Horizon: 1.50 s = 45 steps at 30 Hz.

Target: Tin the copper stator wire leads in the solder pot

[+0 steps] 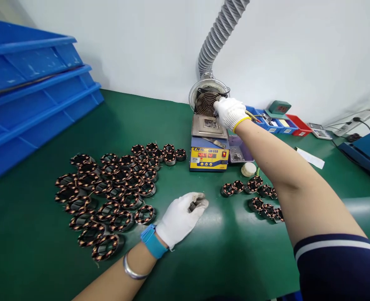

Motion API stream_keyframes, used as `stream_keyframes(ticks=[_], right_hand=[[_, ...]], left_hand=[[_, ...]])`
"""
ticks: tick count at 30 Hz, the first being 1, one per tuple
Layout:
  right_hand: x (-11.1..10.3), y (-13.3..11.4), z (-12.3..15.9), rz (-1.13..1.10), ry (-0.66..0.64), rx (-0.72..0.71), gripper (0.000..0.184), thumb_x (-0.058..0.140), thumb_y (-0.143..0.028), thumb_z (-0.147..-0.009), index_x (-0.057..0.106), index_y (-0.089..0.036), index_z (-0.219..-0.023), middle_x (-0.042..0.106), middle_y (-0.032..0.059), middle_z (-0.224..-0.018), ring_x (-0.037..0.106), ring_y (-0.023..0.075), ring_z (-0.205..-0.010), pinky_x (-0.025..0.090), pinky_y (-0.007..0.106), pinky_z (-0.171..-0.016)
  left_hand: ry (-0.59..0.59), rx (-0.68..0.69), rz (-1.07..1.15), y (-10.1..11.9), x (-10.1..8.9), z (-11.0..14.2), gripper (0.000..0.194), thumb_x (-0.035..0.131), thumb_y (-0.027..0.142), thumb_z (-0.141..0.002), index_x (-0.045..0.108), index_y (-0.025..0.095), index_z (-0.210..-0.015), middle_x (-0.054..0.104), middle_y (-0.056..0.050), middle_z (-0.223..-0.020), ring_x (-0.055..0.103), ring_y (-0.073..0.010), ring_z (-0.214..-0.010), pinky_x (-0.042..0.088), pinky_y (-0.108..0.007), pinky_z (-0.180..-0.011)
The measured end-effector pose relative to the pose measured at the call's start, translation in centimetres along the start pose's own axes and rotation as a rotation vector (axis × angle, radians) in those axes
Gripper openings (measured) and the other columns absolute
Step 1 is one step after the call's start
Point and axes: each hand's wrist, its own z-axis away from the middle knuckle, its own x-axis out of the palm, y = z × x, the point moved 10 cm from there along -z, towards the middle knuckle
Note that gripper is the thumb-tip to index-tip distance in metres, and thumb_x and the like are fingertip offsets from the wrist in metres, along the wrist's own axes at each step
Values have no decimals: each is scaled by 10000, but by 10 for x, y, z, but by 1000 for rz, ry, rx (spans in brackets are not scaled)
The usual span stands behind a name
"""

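Note:
My left hand (pixel 183 217), in a white glove with dirty fingertips, rests low over the green table with its fingers curled inward. Something dark shows inside the curl, but I cannot make out what it is. To its left stand several wire-wound motor stators (pixel 145 214), ring-shaped with copper coils. My right hand (pixel 230 112), also gloved, is closed above the right side of a solder pot (pixel 209 142) with a lit red display. What its fingers grip is hidden. A shiny metal surface (pixel 210 123) lies in the pot's top opening.
A fan (pixel 207 103) and grey exhaust hose (pixel 219 35) stand behind the pot. Stacked blue crates (pixel 37 100) fill the left. More stators (pixel 257 204) sit right, near a purple tray (pixel 246 154), a round pale block (pixel 248 169), and small blue bins (pixel 272 128).

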Motion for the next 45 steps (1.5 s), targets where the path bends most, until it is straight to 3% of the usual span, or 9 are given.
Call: stream_keyframes(ticks=[11, 18, 22, 27, 32, 37, 39, 43, 45], right_hand=[[-13, 4, -2, -183, 106, 13, 337, 742, -322, -693, 649, -103, -932, 620, 165, -1025, 549, 384, -1101, 362, 612, -968], [-46, 1, 61, -330, 120, 86, 343, 657, -368, -738, 666, -169, -1017, 673, 88, -977, 620, 277, -963, 469, 467, -871], [-7, -30, 127, -741, -65, 141, 475, 732, -453, -672, 680, -226, -1086, 701, 43, -877, 669, 254, -815, 536, 446, -785], [29, -87, 203, -1082, -207, 140, 582, 714, -467, -711, 598, -241, -1235, 711, 43, -936, 680, 223, -816, 571, 396, -742], [36, -121, 234, -1617, -577, 131, 363, 565, -523, -845, 647, -196, -981, 716, 35, -842, 685, 157, -720, 587, 293, -646], [54, -108, 237, -1597, -795, 336, 234, 673, -393, -783, 620, -164, -779, 690, 24, -686, 645, 103, -561, 551, 204, -536], [53, -86, 214, -1521, -649, 329, 244, 690, -336, -752, 648, -167, -922, 706, 32, -748, 655, 115, -601, 571, 245, -584], [17, -5, 134, -1146, 11, 277, 477, 699, -278, -690, 617, -193, -1153, 699, 44, -1035, 670, 167, -890, 553, 351, -840], [3, 22, 99, -921, 163, 274, 462, 662, -270, -702, 626, -187, -1155, 688, 51, -1083, 645, 204, -997, 505, 391, -925]], left_hand=[[3, 26, -20, 1, 1, 0, 322, 540, 407, -861, 653, 181, -1062, 716, -75, -1031, 673, -197, -921, 540, -324, -838], [120, -54, 269, -6, -6, -2, 433, 585, 397, -835, 600, 132, -1176, 712, -100, -1005, 678, -179, -839, 566, -321, -782], [256, -2, 430, -5, -15, 1, 552, 598, 364, -840, 489, 121, -1324, 661, -137, -1172, 674, -176, -934, 550, -324, -871], [364, 29, 323, -7, -24, 10, 565, 542, 345, -867, 430, 164, -1390, 600, -117, -1301, 604, -214, -1146, 483, -353, -1013], [423, 84, 200, -1, -35, 15, 452, 429, 328, -911, 511, 145, -1316, 552, -106, -1363, 499, -212, -1279, 397, -355, -1101], [368, 185, 150, 12, -31, 15, 430, 443, 360, -915, 532, 143, -1276, 598, -111, -1301, 555, -209, -1212, 438, -355, -1057], [388, 205, 53, 19, -32, 17, 420, 485, 350, -899, 536, 144, -1262, 638, -112, -1226, 604, -213, -1127, 474, -357, -1003], [364, 214, -384, 40, -25, 18, 450, 533, 373, -860, 551, 150, -1251, 641, -133, -1199, 635, -254, -981, 500, -400, -873], [277, 192, -618, 48, -15, 18, 486, 533, 406, -848, 554, 146, -1258, 578, -156, -1303, 611, -292, -1001, 486, -426, -828]])
